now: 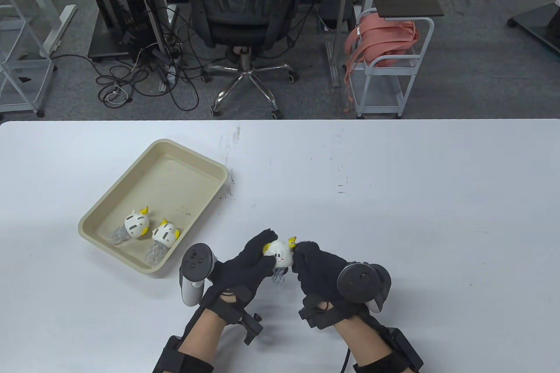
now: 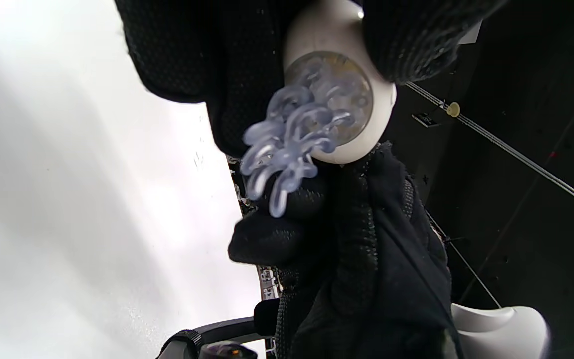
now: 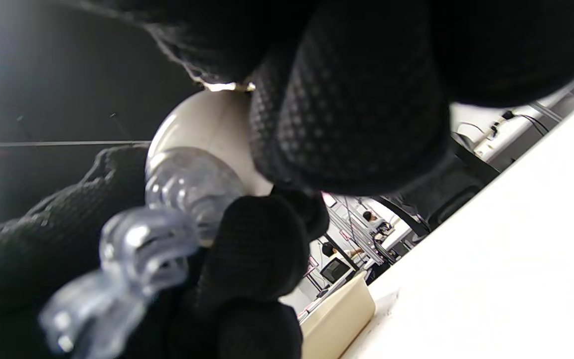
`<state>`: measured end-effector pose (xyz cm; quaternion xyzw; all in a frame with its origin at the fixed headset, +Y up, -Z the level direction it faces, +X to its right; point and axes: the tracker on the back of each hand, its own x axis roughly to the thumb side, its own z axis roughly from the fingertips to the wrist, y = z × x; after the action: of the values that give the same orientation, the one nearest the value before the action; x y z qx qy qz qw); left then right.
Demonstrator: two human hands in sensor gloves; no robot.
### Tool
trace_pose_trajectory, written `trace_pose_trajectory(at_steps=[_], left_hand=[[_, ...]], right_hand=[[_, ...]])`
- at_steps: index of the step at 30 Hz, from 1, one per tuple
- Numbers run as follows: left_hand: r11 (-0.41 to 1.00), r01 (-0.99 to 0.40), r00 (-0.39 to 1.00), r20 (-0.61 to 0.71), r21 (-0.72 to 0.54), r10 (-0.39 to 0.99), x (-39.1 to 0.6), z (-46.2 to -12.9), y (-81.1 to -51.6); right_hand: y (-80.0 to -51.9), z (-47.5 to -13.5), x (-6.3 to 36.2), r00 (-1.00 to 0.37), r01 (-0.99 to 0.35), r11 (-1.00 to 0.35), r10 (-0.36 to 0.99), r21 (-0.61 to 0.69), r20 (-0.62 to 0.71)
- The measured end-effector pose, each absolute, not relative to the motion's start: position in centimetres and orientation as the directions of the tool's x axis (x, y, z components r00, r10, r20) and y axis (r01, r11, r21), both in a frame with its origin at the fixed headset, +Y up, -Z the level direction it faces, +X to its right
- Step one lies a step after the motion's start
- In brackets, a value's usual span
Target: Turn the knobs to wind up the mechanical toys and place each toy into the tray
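Note:
A white jellyfish toy (image 1: 280,257) with yellow knobs and clear tentacles is held above the table near its front edge. My left hand (image 1: 253,259) grips its body from the left. My right hand (image 1: 306,261) pinches the yellow knob (image 1: 292,241) on the toy's right side. In the left wrist view the toy's underside (image 2: 337,104) and tentacles show between gloved fingers. In the right wrist view the toy (image 3: 202,134) sits under my fingers (image 3: 347,129). Two matching toys (image 1: 136,224) (image 1: 165,235) lie in the beige tray (image 1: 175,158), in its near corner.
The tray stands on the left half of the white table (image 1: 393,198). Beyond the far edge are an office chair (image 1: 245,10), a white cart (image 1: 389,62) with pink cloth, and floor cables.

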<state>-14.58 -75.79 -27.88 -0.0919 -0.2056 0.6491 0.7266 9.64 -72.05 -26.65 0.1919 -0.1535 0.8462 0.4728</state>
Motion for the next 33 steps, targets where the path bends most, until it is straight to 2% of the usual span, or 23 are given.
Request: trace_pose_trajectory(at_steps=[7,11,18,25,33], left_hand=[[0.224,-0.892,0.134,0.245,-0.392,0.960,-14.5,-27.8,-75.3],[0.253,-0.886,0.148,0.281,-0.389,0.948,-14.5,-27.7,-74.9],[0.259,-0.891,0.155,0.287,-0.372,0.945,-14.6,-27.6,-74.8],[0.261,-0.898,0.169,0.269,-0.355,0.948,-14.7,-27.7,-75.0],[0.190,-0.924,0.127,0.203,-0.333,0.971,-15.1,-27.9,-75.6]], right_hand=[[-73.6,-27.7,10.7,-0.258,-0.958,-0.278,0.943,0.072,0.210],[-74.5,-28.1,10.9,-0.114,-0.982,-0.125,0.990,0.145,0.080],[-74.2,-27.9,10.8,-0.168,-0.977,-0.183,0.977,0.108,0.135],[-73.3,-27.3,10.5,-0.277,-0.957,-0.290,0.924,0.011,0.262],[-72.9,-26.9,9.3,-0.327,-0.923,-0.377,0.877,0.081,0.352]])
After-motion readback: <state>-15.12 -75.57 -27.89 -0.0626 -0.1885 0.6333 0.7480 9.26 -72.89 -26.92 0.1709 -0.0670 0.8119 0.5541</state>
